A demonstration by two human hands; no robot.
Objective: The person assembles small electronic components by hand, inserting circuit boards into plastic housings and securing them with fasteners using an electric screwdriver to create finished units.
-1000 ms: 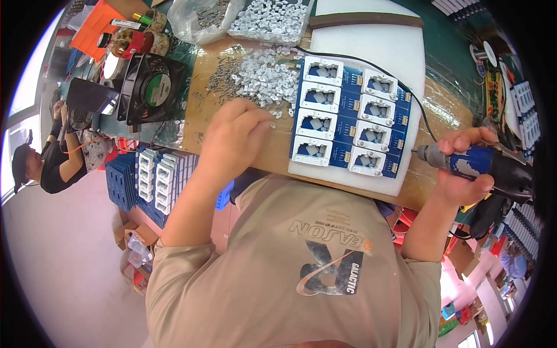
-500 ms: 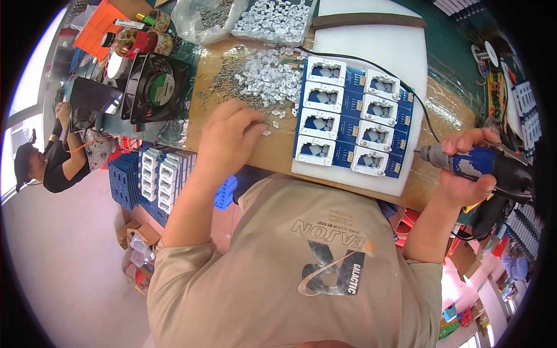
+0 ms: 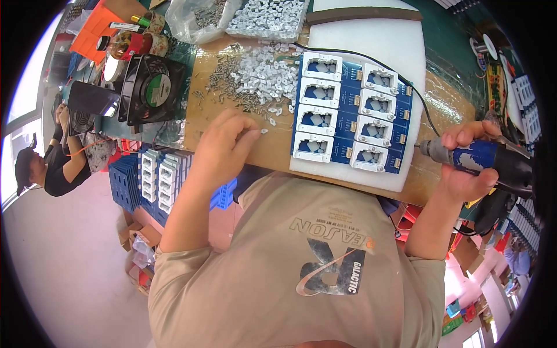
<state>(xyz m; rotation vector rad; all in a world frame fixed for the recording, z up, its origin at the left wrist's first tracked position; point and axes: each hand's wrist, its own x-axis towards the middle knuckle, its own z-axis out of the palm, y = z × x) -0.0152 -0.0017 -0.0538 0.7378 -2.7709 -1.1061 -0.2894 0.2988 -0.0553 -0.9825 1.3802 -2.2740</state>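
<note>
My right hand [image 3: 464, 156] grips a blue-and-black electric screwdriver [image 3: 477, 158], its tip pointing left toward the board. My left hand [image 3: 227, 139] rests over the table's near edge with its fingers curled together. What it holds, if anything, is hidden. Just beyond it lie a heap of small white plastic pieces [image 3: 264, 75] and many loose screws [image 3: 220, 75]. Between my hands sits a blue circuit board [image 3: 348, 110] with two columns of white rectangular frames [image 3: 316, 120]. Grey pieces show inside the frames' openings. The board lies on a white foam sheet [image 3: 371, 180].
Behind the heap stand a clear tray of white pieces [image 3: 268, 20] and a plastic bag of screws [image 3: 203, 20]. A black fan [image 3: 152, 89] and a phone [image 3: 93, 98] are at left. A dark bar [image 3: 362, 14] lies across the foam. Another person [image 3: 55, 162] sits far left.
My left hand has drawn back slightly from the heap toward me. The screwdriver stays in my right hand, nearly still. The view has shifted a little.
</note>
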